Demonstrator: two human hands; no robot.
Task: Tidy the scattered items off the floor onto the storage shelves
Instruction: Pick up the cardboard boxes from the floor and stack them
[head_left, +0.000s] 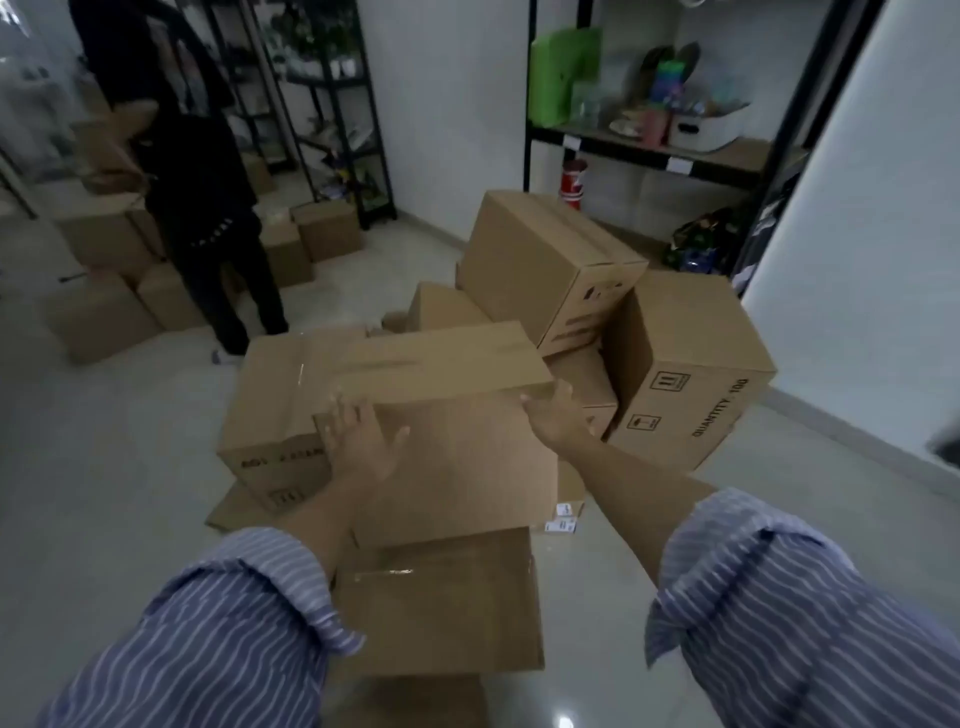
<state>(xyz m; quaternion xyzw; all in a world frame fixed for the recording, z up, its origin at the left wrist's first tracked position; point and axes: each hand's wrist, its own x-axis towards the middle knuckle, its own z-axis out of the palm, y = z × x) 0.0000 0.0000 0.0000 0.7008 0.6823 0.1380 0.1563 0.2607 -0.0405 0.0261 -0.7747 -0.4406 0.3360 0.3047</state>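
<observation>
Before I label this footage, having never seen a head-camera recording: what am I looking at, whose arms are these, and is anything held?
This is one wide-angle camera worn on a person's head, looking down at their own arms in striped sleeves. The left hand lies open against the front of a cardboard box atop a pile on the floor. The right hand is at the box's right corner; a closed grip cannot be seen. More boxes, one marked box printed QUANTITY 100, lie around. A storage shelf stands behind, and another person stands at the left.
</observation>
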